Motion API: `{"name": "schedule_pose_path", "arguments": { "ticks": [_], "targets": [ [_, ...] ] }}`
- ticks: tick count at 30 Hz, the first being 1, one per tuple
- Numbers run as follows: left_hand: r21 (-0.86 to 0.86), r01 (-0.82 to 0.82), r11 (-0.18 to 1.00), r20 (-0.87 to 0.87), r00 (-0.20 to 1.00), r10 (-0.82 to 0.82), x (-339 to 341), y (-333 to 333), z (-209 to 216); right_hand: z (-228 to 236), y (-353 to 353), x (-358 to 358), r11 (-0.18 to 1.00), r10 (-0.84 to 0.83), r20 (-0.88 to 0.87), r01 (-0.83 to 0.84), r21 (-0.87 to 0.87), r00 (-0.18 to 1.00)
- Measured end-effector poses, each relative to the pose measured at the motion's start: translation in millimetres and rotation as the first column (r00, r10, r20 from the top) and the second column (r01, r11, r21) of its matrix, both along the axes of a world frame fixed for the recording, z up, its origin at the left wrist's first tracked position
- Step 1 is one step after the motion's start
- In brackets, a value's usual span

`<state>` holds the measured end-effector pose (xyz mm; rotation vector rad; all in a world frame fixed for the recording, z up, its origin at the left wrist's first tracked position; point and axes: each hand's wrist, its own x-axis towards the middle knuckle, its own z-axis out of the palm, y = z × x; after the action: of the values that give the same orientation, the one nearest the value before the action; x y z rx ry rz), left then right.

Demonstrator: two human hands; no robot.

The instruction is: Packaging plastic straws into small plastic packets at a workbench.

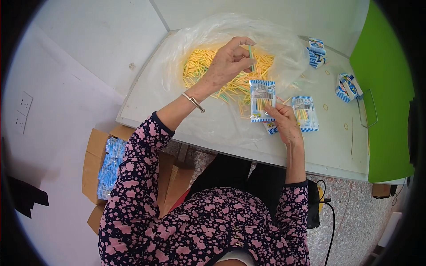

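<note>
Fingers [242, 41] of the left hand [225, 63] pinch against the thumb a green stick [250, 53], maybe more than one, above the pile [197, 66]. Rightward, the right hand [287, 123] presses the packet [260, 100] beneath its thumb; sticks show inside. The step seems to be filling the packet; next move calls for bringing the stick to its upper end.

Green stick [250, 52]: thin, straight, pinched in left fingers [245, 64], long axis near-far, above pile; exact count in pinch unclear.
Packet [262, 94]: flat, blue-white, striped ends, pale sticks showing through clear part. Gripped at near right edge by right fingers [274, 113], printed face up, just near of green stick.
Stick pile [198, 66]: mostly yellow, some green, loose, jumbled, far-left of packet.
</note>
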<state>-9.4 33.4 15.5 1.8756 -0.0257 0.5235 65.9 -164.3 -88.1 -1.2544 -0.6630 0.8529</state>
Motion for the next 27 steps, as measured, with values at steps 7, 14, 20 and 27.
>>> {"name": "schedule_pose_path", "arguments": {
  "ticks": [7,14,20,27],
  "targets": [
    [0.037,0.036,0.999,-0.008,0.999,-0.036,-3,-10,-13,5,1,-4,0.999,0.051,-0.027,-0.051,0.012,0.998],
    [-0.011,0.078,0.997,-0.101,0.992,-0.078,-12,-14,-12,10,2,-11,0.999,0.039,-0.073,-0.036,0.037,0.997],
    [0.069,0.100,0.993,-0.231,0.970,-0.081,-12,-12,-28,7,0,-10,0.999,0.034,-0.061,-0.032,0.041,0.998],
    [-0.053,0.134,0.990,-0.203,0.969,-0.142,-13,-22,-19,2,1,-11,0.994,-0.031,-0.096,0.041,0.098,0.995]
  ]
}}
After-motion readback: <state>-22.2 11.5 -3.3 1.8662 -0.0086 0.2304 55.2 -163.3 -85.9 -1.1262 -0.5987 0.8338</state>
